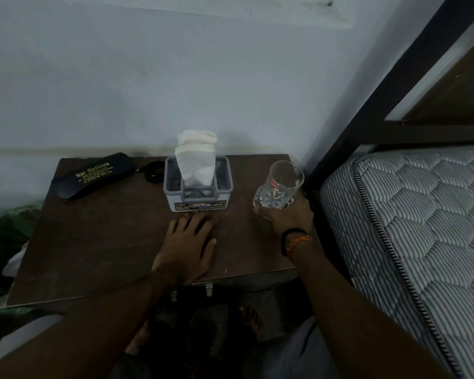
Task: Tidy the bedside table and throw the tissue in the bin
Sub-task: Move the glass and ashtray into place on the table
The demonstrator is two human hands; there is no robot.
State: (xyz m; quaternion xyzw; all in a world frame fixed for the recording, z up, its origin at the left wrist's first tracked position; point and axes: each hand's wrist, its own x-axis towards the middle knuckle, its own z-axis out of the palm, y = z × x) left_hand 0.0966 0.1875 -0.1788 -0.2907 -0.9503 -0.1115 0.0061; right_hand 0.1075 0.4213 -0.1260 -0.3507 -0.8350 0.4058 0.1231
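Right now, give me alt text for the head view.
Right hand grips a tilted empty glass at the bedside table's right edge; left hand rests flat before a grey tissue holder. A black glasses case lies back left.

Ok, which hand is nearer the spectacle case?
Left. The left hand lies flat on the table, right of the spectacle case; the right hand holds the glass, farther right.

On the table, a case is set left of the tissue holder; a glass is held to its right, beside the mattress.
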